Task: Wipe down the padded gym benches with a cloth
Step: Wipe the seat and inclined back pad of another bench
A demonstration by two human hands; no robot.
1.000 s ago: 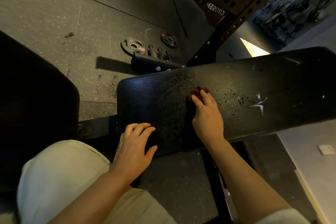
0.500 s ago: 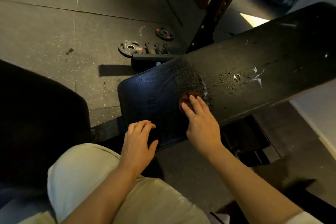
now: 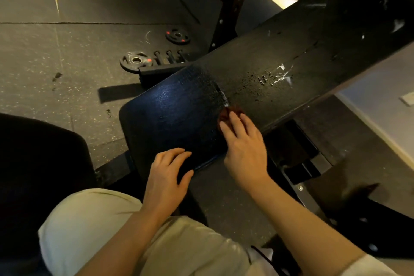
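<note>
While the right hand presses a small reddish cloth flat-fingered on the black padded bench, droplets beyond remain unwiped; left hand rests relaxed, empty.

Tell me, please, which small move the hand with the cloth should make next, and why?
Probably slide the right hand, pressing the reddish cloth, further along the bench pad toward the droplets: they still lie just beyond the cloth.
</note>
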